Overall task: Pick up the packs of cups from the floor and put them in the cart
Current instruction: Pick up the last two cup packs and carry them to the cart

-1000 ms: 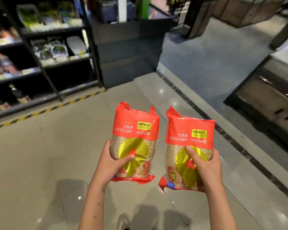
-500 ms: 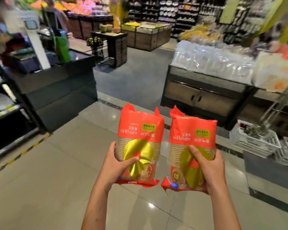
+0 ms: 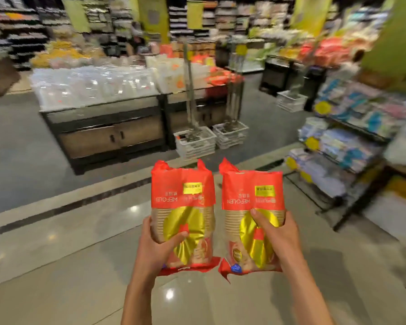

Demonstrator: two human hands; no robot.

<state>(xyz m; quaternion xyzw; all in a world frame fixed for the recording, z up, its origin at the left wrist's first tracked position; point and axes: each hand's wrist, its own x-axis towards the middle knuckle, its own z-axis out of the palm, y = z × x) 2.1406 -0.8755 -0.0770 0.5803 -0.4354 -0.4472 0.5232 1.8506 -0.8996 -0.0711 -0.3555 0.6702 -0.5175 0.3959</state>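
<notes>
Two red and gold packs of cups are held up side by side in front of me, above the shiny floor. My left hand (image 3: 158, 247) grips the left pack (image 3: 182, 202) near its lower end, thumb across the gold front. The right pack (image 3: 252, 198) is gripped the same way by my right hand (image 3: 280, 240). Both packs stand upright with their printing upside down. No cart is in view.
A dark wooden display table (image 3: 108, 134) piled with clear packets stands ahead to the left. White baskets (image 3: 195, 141) are stacked on the floor by it. A wire rack of blue and white packs (image 3: 352, 151) lines the right side. A person (image 3: 348, 69) stands far right.
The view has swung to the right, from black shelving to the display table and the wire rack. Both packs stay in my hands, held the same way.
</notes>
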